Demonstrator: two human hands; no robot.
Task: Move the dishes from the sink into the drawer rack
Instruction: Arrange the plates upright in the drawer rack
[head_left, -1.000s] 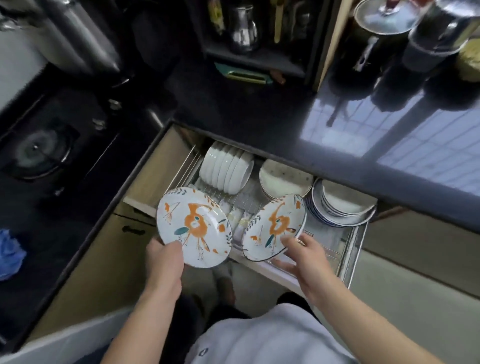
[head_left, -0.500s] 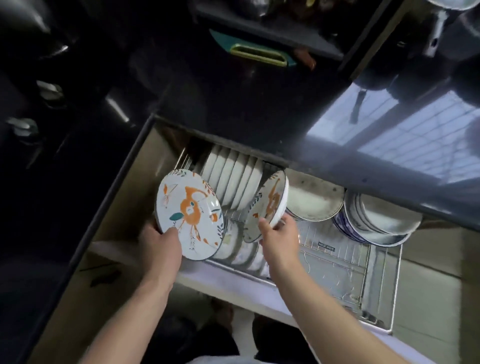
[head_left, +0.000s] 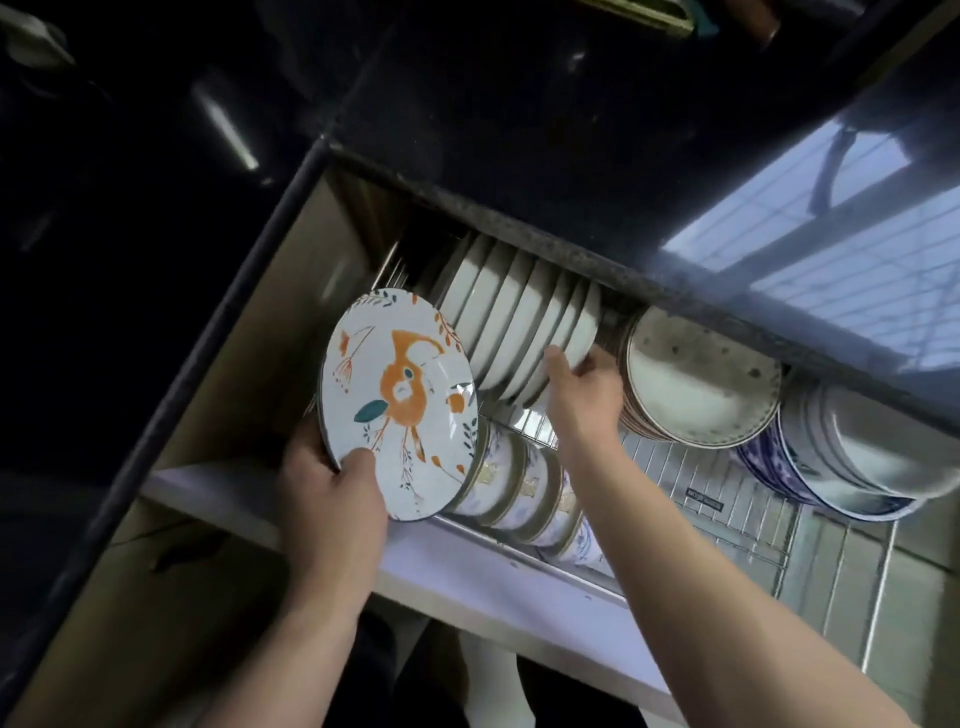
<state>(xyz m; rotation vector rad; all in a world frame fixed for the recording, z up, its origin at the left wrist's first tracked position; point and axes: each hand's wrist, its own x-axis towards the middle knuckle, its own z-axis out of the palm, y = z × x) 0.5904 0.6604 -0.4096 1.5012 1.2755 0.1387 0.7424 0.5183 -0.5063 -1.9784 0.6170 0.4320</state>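
The drawer rack (head_left: 737, 512) is pulled out under the dark counter. My left hand (head_left: 332, 501) grips the lower rim of a white plate with an orange flower pattern (head_left: 400, 400), held tilted above the rack's left end. A row of white plates (head_left: 511, 325) stands upright in the rack behind it. My right hand (head_left: 584, 397) pinches the rim of the end plate (head_left: 579, 325) at the right of that row, thumb on one side and fingers on the other. That plate's face is hidden.
A stack of speckled dishes (head_left: 701, 382) leans right of my right hand, with blue-patterned bowls (head_left: 857, 475) beyond. Small gold-rimmed bowls (head_left: 524, 491) line the rack's front. The black counter (head_left: 519, 130) overhangs the back; the drawer's pale front edge (head_left: 493, 584) is near me.
My right hand carried the second flowered plate back to the right end of the upright row, where it now stands on edge. My left hand kept its plate. The camera moved closer.
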